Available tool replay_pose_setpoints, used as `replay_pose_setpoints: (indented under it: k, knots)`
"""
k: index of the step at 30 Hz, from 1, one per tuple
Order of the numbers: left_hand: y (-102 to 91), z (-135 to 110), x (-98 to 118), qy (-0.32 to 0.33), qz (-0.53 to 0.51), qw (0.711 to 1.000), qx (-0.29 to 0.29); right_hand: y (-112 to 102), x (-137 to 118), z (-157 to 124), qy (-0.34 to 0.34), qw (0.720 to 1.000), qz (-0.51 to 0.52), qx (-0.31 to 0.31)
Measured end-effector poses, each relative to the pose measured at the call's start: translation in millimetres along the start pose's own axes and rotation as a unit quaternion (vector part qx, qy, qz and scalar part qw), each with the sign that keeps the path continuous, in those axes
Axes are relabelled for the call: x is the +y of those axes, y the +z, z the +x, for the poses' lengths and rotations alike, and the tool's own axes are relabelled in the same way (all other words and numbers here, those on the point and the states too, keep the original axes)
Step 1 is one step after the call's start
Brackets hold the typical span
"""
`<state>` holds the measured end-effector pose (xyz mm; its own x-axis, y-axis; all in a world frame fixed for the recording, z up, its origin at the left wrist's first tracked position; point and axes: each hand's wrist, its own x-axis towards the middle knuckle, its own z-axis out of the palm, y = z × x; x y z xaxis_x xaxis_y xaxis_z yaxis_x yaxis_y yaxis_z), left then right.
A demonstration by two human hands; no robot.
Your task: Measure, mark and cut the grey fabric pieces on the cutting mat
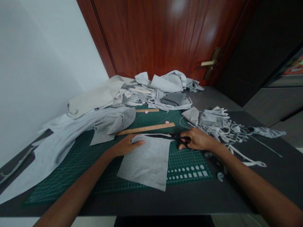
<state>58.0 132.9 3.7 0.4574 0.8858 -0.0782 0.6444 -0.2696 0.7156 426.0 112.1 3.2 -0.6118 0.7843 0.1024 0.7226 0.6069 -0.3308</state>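
Observation:
My right hand [197, 140] grips a pair of black scissors [180, 137], whose blades lie along the top edge of a square of grey felt-like fabric [144, 162]. A thin strip at that edge is partly parted from the square. My left hand [127, 145] rests flat on the fabric's upper left area, fingers extended and pressing down. The fabric lies on a green cutting mat [187, 160]. Just above the scissors, a wooden ruler [145, 129] lies on the mat, and neither hand touches it.
Grey fabric offcuts and strips [217, 126] lie heaped to the right of the mat. A large pale cloth [59, 142] spreads on the left, and more cloth [146, 91] is piled against a wooden door [153, 34]. A second ruler [147, 110] lies beyond. A white wall [40, 63] bounds the dark table's left side.

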Motion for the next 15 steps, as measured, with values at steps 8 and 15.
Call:
replay_pose_setpoints:
  k: [8, 15]
  knots:
    - [0.6, -0.2, -1.2, -0.008, 0.006, 1.0, 0.01, -1.5, -0.6, -0.1, 0.004, 1.0, -0.004, -0.004]
    - [0.9, 0.2, -0.9, 0.007, 0.001, 1.0, -0.007, -1.3, -0.5, -0.6, 0.004, 1.0, 0.005, -0.002]
